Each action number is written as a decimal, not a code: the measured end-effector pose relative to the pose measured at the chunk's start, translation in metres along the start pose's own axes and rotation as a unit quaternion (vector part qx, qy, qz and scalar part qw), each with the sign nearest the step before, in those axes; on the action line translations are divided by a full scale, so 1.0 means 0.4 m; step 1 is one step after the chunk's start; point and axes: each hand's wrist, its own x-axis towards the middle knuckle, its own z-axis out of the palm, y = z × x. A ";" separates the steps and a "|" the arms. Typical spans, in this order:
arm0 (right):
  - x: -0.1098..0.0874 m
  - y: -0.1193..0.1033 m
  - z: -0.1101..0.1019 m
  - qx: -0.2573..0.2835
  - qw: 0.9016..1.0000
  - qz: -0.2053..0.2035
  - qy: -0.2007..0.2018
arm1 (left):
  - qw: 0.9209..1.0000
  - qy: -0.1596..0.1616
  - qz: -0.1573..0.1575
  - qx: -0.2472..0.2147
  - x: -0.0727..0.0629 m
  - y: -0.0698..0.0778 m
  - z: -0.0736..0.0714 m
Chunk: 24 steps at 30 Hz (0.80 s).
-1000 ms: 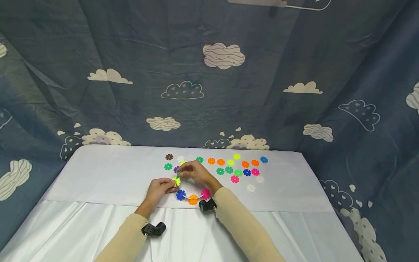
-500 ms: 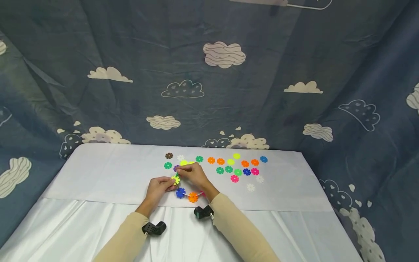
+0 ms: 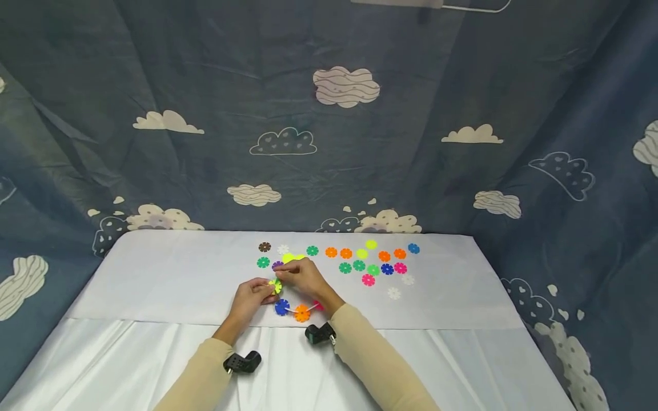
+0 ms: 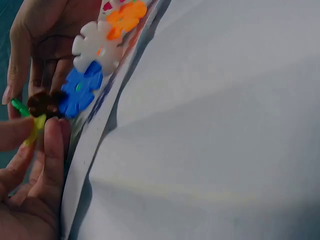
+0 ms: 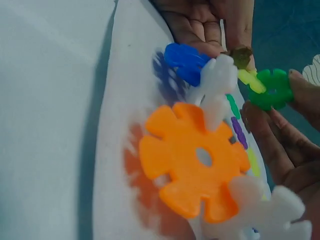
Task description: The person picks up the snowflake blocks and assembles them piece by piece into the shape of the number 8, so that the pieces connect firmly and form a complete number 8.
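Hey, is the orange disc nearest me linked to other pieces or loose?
Linked: the right wrist view shows the orange disc joined to a white disc on either side.

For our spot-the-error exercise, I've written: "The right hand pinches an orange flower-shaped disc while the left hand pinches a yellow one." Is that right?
Not quite: the colour of the first disc is wrong. The right hand pinches a green flower-shaped disc, as the right wrist view shows, while the left hand pinches a yellow one.
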 end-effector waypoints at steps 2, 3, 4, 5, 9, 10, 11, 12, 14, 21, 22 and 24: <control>-0.001 0.001 0.001 0.003 1.000 0.001 -0.010 | 1.000 -0.017 0.002 0.020 -0.002 -0.001 -0.004; -0.001 0.000 0.002 0.004 1.000 0.001 -0.014 | 0.999 -0.026 0.002 0.029 -0.003 -0.001 -0.007; -0.002 -0.001 0.003 0.004 1.000 0.002 -0.017 | 0.999 -0.036 0.001 0.037 -0.003 -0.002 -0.010; -0.003 -0.002 0.005 0.002 1.000 0.002 -0.017 | 0.998 -0.046 0.000 0.044 -0.003 -0.002 -0.012; -0.004 -0.005 0.011 0.000 1.000 0.000 -0.009 | 0.996 -0.073 -0.003 0.054 -0.002 -0.003 -0.018; -0.005 -0.005 0.012 -0.001 1.000 0.000 -0.006 | 0.996 -0.072 -0.004 0.055 -0.002 -0.004 -0.018; -0.005 -0.004 0.013 -0.002 1.000 0.001 -0.004 | 0.996 -0.070 -0.004 0.058 -0.002 -0.004 -0.018; -0.006 -0.004 0.014 0.001 1.000 0.003 -0.003 | 0.996 -0.066 -0.005 0.062 -0.002 -0.005 -0.018; -0.007 -0.004 0.013 0.003 1.000 0.010 -0.006 | 0.996 -0.056 -0.006 0.067 -0.002 -0.007 -0.018; -0.021 0.030 -0.075 -0.024 0.997 0.038 0.060 | 0.996 -0.045 -0.012 0.080 -0.005 -0.003 -0.016; -0.025 0.044 -0.098 -0.041 0.994 0.050 0.084 | 0.996 -0.047 -0.012 0.080 -0.005 -0.001 -0.017; -0.038 0.072 -0.144 -0.077 0.986 0.071 0.130 | 0.996 -0.049 -0.012 0.077 -0.004 0.003 -0.019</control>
